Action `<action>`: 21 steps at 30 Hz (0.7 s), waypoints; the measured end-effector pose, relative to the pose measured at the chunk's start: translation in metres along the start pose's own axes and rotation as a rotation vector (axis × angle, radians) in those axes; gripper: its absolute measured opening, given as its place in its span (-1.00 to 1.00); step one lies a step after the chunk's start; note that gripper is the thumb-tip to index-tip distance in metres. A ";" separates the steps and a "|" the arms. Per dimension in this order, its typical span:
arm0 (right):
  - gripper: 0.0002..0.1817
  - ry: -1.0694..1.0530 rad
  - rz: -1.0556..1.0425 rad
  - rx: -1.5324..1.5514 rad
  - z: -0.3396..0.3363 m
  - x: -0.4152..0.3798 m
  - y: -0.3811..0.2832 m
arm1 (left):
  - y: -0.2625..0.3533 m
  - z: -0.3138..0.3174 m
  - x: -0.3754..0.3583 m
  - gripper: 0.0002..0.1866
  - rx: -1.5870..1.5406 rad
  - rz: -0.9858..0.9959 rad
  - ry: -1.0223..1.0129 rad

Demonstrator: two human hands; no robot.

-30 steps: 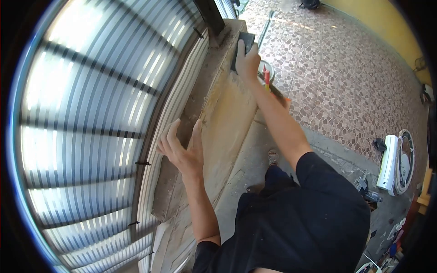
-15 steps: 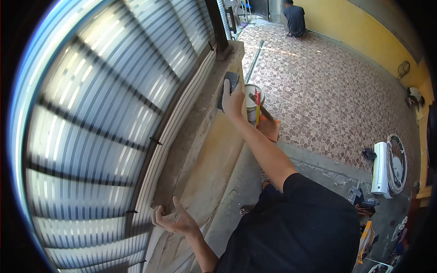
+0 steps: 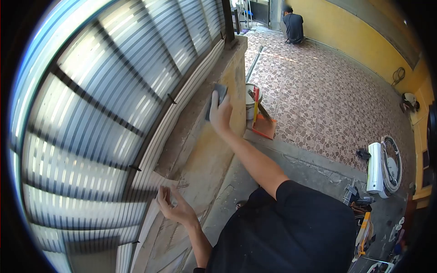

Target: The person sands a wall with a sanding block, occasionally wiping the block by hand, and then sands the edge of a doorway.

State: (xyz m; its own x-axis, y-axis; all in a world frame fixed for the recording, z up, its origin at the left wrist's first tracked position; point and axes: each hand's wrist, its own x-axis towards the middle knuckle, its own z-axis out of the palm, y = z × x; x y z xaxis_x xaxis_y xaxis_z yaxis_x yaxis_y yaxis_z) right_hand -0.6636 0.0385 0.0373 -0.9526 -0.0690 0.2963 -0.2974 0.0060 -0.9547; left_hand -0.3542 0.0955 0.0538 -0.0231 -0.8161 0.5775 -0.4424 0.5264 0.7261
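Note:
My right hand [image 3: 220, 116] grips a dark grey flat block [image 3: 219, 93], which looks like a sanding block, with the fingers along its side. The block is at the upper edge of a low plastered wall [image 3: 207, 152] that runs away from me, its surface stained beige and yellow. Nearer to my body, my left hand [image 3: 177, 208] hovers by the wall's ledge, fingers half curled and apart, with nothing in it.
Corrugated translucent sheeting [image 3: 104, 104] on a dark frame rises left of the wall. Beyond the wall stand a white bucket [image 3: 250, 101] and an orange dustpan [image 3: 264, 126]. A person [image 3: 293, 26] crouches far off. An air-conditioner unit [image 3: 375, 167] and tools [image 3: 359, 198] lie right.
My right hand has drawn the block along the wall toward me, away from its far end. My left hand has shifted slightly and its fingers have changed pose. The view has swung a little.

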 end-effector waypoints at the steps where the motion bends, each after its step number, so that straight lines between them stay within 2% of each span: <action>1: -0.56 0.044 0.016 0.008 0.001 0.008 -0.001 | 0.001 -0.001 -0.002 -0.64 -0.054 -0.042 -0.036; 4: -0.60 -0.022 0.007 0.021 0.001 -0.054 -0.003 | -0.003 0.002 -0.006 -0.62 -0.162 -0.094 -0.118; 6: -0.60 -0.114 0.012 0.174 0.000 -0.140 -0.004 | -0.002 0.004 -0.008 -0.60 -0.181 -0.102 -0.135; 8: -0.56 -0.215 -0.230 0.192 -0.010 -0.212 0.003 | -0.001 0.005 -0.011 -0.59 -0.251 -0.098 -0.199; 11: -0.62 -0.222 -0.252 0.201 -0.011 -0.196 0.001 | -0.001 -0.001 -0.013 -0.59 -0.221 -0.086 -0.224; 13: -0.66 -0.154 -0.118 0.137 -0.005 -0.138 -0.010 | -0.003 -0.004 -0.015 -0.61 -0.209 -0.081 -0.203; 15: -0.65 -0.015 -0.156 0.051 -0.003 -0.076 -0.026 | -0.006 -0.006 -0.017 -0.62 -0.195 -0.077 -0.178; 18: -0.65 0.038 -0.189 0.078 0.000 -0.074 -0.037 | -0.012 -0.009 -0.023 -0.62 -0.214 -0.110 -0.212; 21: -0.67 -0.140 -0.170 0.221 -0.001 -0.169 -0.015 | -0.017 -0.007 -0.029 -0.61 -0.204 -0.145 -0.298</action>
State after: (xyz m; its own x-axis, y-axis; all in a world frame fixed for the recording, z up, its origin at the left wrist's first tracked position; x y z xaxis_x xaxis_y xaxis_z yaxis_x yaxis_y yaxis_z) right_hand -0.4985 0.0516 0.0017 -0.8678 -0.1873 0.4603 -0.4159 -0.2330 -0.8790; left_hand -0.3394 0.1117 0.0278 -0.2465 -0.9033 0.3511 -0.2736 0.4124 0.8689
